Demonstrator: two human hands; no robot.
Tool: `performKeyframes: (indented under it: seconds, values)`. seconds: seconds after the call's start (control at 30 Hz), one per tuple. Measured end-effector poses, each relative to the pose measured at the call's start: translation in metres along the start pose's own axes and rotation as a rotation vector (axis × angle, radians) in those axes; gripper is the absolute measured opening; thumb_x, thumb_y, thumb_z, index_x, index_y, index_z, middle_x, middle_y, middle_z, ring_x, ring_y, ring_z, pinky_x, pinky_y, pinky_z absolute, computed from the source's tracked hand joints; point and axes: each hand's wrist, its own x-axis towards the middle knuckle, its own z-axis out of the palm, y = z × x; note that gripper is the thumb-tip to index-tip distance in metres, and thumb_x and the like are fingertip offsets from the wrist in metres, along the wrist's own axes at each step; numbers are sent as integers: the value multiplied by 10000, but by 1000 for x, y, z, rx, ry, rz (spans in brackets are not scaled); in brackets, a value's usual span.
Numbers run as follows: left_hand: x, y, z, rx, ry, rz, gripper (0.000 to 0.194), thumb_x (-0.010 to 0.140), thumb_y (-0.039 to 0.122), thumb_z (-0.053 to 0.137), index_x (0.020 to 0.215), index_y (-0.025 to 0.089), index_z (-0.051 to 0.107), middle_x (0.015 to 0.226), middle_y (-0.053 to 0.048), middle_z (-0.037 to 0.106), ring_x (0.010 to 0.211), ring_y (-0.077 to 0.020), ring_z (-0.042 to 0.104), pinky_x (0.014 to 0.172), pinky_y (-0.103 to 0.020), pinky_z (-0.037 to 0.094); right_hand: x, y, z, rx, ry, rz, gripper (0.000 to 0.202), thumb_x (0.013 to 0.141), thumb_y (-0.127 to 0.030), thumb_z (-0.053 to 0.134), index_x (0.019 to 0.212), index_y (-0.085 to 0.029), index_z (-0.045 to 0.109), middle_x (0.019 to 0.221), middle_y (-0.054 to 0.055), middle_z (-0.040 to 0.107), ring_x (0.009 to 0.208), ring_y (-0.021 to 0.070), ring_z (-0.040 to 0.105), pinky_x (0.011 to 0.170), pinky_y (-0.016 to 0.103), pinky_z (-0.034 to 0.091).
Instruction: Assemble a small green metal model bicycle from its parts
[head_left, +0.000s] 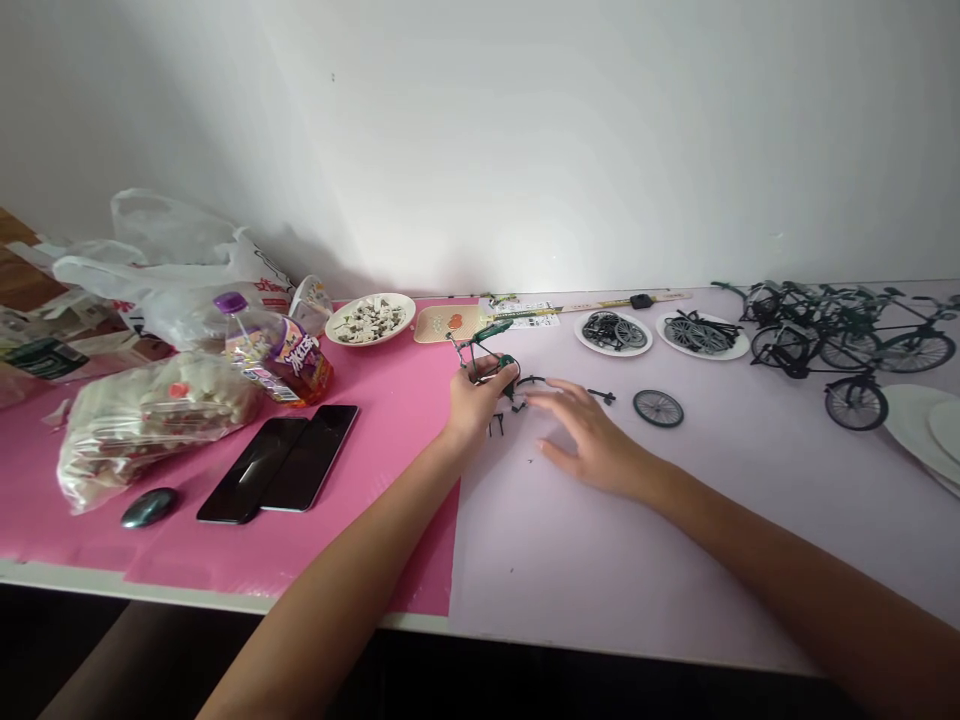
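My left hand (474, 402) is closed around a green model bicycle frame (493, 331), which it holds tilted above the table. The thumb presses near a round green part at the frame's lower end. Just to the right, my right hand (592, 435) has its fingers apart, fingertips close to small dark parts; whether they touch any is unclear. A thin black piece (602, 397) lies beyond that hand, partly hidden by it. Below the left hand are small black parts (496, 426). A loose spoked wheel (658, 408) rests flat to the right.
Two white plates of wheels (615, 350) and dark parts (705, 353) stand behind. Several assembled model bicycles (855, 340) crowd the right. On the left are a plate of small pieces (371, 341), a drink bottle (274, 350), two phones (311, 455), a mouse (149, 508) and plastic bags (157, 420).
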Motion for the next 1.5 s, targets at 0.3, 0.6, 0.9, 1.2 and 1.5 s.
performKeyframes:
  seconds: [0.3,0.6,0.9,1.2,1.5]
  values:
    - [5,-4,1,-13,38,2,457,599,325,952,901,155,655,924,-57,748,812,-185,731,748,-298,558,0,-1,4,36,-49,31,426,1029,-327,574,1451,-281,530,1461,134,624,1487,318,481,1192,568,460]
    - [-1,-2,3,82,0,35,383,637,310,917,910,145,704,889,-56,758,743,-164,700,619,-255,518,2,10,6,122,123,30,349,990,-149,577,1305,-297,609,1049,80,735,1078,286,704,967,507,588]
    - [0,-4,3,122,-61,26,378,684,305,910,945,141,691,886,-75,755,721,-162,705,600,-257,525,4,14,2,287,275,178,216,1033,-280,525,1189,-269,674,1123,72,719,960,220,695,877,394,576]
    - [-6,0,8,187,-113,28,315,707,223,895,925,145,682,917,-78,742,710,-142,676,621,-266,525,8,16,-3,339,362,257,205,1016,-384,566,1033,-249,719,1062,75,722,954,223,683,824,358,553]
    - [-18,-3,16,261,-221,52,267,776,156,814,1008,136,682,1062,-100,742,772,-125,647,709,-267,523,5,12,-7,411,494,365,231,896,-455,740,930,-231,787,940,68,805,822,223,714,760,366,566]
